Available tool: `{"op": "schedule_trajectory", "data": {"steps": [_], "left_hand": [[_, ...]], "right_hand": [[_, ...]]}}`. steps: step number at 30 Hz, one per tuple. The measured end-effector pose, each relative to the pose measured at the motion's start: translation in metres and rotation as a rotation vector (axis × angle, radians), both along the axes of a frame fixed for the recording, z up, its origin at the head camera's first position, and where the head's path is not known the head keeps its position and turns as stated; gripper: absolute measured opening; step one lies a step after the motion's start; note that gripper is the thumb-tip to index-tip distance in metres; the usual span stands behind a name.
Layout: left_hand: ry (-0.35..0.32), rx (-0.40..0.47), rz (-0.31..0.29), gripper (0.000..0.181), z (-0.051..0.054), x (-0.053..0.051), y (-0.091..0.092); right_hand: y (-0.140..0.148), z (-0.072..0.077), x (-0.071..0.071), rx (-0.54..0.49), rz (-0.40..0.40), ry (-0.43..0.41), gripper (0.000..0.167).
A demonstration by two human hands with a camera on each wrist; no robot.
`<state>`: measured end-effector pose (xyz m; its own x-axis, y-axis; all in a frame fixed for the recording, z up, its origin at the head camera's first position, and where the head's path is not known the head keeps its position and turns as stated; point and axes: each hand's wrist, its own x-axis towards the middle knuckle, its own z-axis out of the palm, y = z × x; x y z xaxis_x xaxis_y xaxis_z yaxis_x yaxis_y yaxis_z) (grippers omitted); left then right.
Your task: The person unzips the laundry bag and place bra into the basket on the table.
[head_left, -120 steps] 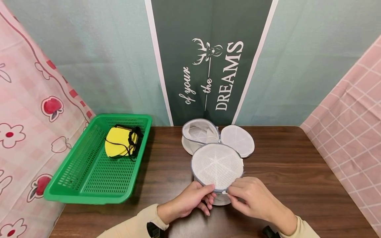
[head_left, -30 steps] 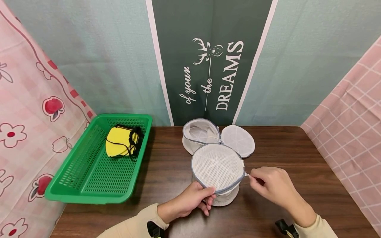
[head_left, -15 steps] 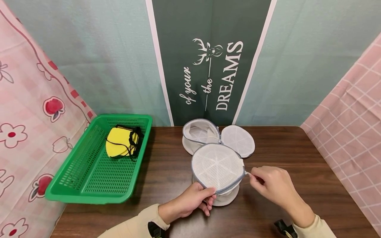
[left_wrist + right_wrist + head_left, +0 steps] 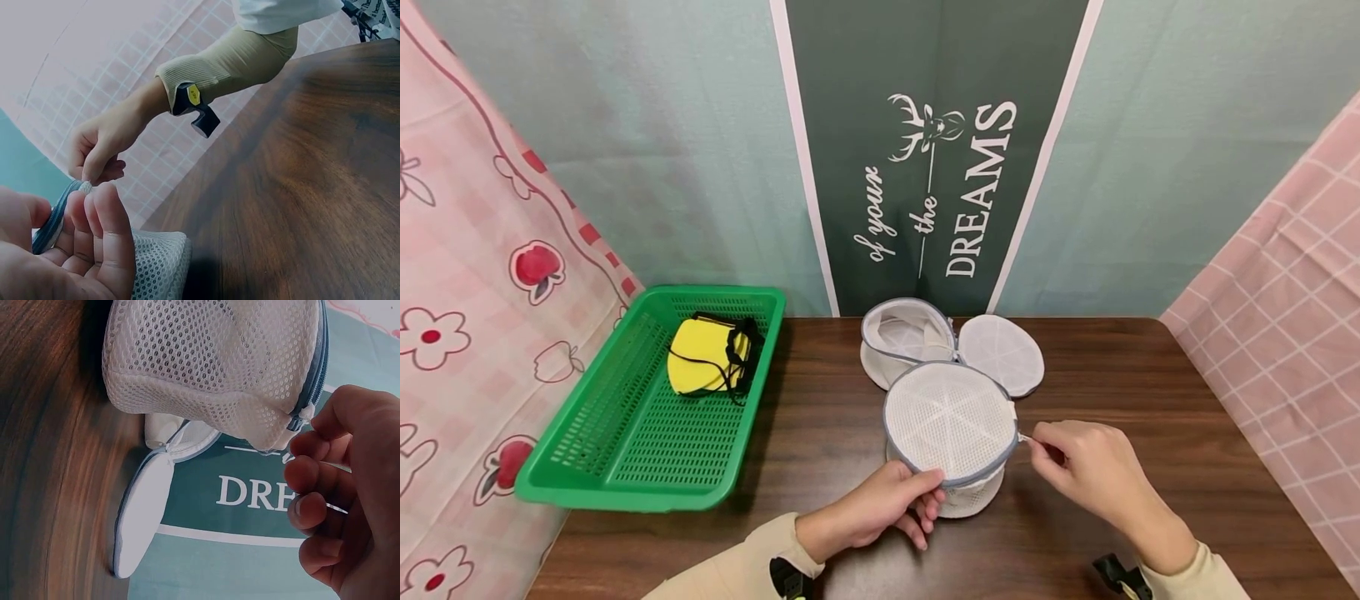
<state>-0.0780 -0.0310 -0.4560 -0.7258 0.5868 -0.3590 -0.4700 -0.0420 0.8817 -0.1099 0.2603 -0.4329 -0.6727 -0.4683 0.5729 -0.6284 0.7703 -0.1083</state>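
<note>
A round white mesh laundry bag [image 4: 951, 421] with a grey-blue zipper round its top stands near the middle of the table. My left hand [image 4: 880, 504] pinches its front rim between thumb and fingers, the thumb on top. At the bag's right side my right hand [image 4: 1086, 467] pinches the small zipper pull [image 4: 1023, 437], drawn outward from the rim. In the right wrist view the zipper [image 4: 317, 362] lies along the mesh up to those fingertips. Behind, a second mesh laundry bag [image 4: 880, 367] stands unzipped, its round lid [image 4: 1000, 356] folded out to the right.
A green perforated basket [image 4: 647, 500] stands at the left with a yellow item with black cords [image 4: 703, 358] in it. The brown wooden table [image 4: 1120, 375] ends at a curtain [image 4: 1112, 208] behind, with pink cloths [image 4: 1285, 292] at both sides.
From the front of the rim, my right hand has drawn the zipper pull round to the bag's right side. Over the last second it has barely moved. My left hand keeps its grip.
</note>
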Motion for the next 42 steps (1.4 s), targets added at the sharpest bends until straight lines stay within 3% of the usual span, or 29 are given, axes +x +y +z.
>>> {"op": "schedule_trajectory", "data": {"steps": [8, 14, 18, 22, 26, 31, 37, 42], "left_hand": [[0.020, 0.006, -0.011, 0.031, 0.000, -0.004, -0.003], [0.028, 0.005, 0.023, 0.032, 0.000, -0.005, -0.006], [0.014, 0.002, 0.072, 0.040, 0.000, -0.006, -0.008], [-0.006, -0.008, 0.165, 0.051, 0.001, -0.008, -0.009], [-0.003, -0.012, 0.246, 0.052, 0.000, -0.011, -0.011], [0.007, -0.014, 0.268, 0.050, -0.003, -0.013, -0.013], [0.010, -0.004, 0.303, 0.045, -0.007, -0.018, -0.018], [0.016, 0.031, 0.363, 0.038, -0.007, -0.026, -0.023]], "right_hand": [[0.004, 0.000, 0.001, 0.018, 0.024, -0.005, 0.023], [0.005, 0.000, 0.000, 0.026, 0.037, -0.002, 0.021], [0.006, -0.001, 0.000, 0.030, 0.038, -0.002, 0.021], [0.008, -0.001, 0.001, 0.034, 0.034, 0.001, 0.021], [0.010, -0.002, 0.002, 0.032, 0.019, 0.000, 0.023], [0.011, -0.001, 0.003, 0.019, -0.013, -0.003, 0.025], [0.012, 0.004, 0.002, -0.004, -0.051, 0.030, 0.018], [0.006, 0.011, 0.002, -0.036, -0.028, 0.057, 0.019]]}}
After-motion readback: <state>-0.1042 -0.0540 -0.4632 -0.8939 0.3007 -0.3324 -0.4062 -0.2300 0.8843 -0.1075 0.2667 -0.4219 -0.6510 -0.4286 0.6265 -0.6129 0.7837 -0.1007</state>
